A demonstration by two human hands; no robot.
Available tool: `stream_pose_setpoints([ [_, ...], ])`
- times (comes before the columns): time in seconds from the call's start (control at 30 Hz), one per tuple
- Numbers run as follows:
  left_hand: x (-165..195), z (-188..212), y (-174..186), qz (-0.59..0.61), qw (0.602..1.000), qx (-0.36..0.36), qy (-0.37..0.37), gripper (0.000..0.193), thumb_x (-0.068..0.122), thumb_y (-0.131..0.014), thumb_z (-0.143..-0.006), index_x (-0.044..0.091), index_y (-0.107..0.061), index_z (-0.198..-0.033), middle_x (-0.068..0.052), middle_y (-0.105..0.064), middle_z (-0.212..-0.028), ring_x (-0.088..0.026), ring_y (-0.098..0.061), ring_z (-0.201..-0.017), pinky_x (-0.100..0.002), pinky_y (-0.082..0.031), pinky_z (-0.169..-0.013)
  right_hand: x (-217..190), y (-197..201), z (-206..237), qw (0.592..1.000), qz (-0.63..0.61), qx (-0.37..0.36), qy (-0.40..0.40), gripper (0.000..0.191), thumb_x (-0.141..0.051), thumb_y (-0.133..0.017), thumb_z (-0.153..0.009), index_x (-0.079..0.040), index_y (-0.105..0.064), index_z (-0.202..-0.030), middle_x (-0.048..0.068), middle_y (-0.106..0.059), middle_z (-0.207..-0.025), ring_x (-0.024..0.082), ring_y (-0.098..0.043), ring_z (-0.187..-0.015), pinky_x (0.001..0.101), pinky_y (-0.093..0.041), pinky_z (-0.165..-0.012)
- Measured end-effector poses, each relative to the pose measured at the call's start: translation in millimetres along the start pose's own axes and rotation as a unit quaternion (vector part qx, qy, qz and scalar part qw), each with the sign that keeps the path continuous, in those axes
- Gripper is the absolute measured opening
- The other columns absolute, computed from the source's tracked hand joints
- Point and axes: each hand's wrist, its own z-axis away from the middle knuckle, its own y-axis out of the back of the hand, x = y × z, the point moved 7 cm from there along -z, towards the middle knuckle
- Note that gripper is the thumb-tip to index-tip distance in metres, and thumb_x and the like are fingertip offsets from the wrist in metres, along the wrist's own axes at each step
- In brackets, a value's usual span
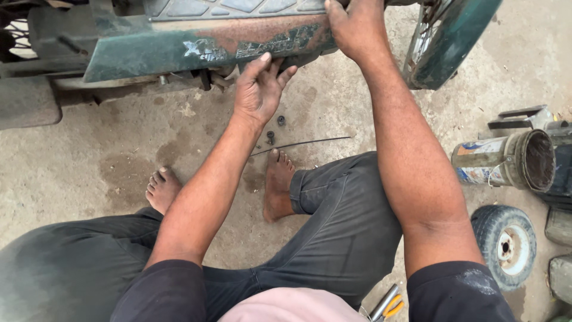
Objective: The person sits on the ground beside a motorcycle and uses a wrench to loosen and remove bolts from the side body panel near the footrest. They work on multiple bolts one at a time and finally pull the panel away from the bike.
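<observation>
The left hand (257, 89) presses spread fingers under the rusty green panel (202, 45) at the far side; the right hand (356, 27) clamps its right end. It looks stiff, light, sharp-edged, best held by its ends.

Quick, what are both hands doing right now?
Left hand: open, fingertips pressed up under the rusty green panel.
Right hand: closed over the panel's upper edge, gripping it.
</observation>
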Motion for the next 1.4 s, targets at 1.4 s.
stream_pose_setpoints([
  [1.4,-64.9,-56.6,-25.4,0.085,0.991,-0.088,0.048,0.04,0.033,-0.076,-0.097,0.01,-0.067,-0.128,-0.006,-0.072,-0.126,-0.023,-0.062,-0.125,-0.05,-0.049,-0.109,-72.0,-2.7,-14.6,0.993,0.003,-0.05,-0.105,0.024,0.0,-0.07,-0.094,-0.001,-0.058,-0.115,0.005,-0.068,-0.086,0.016,-0.072,-0.08,0.0332,-0.059,-0.072],
])
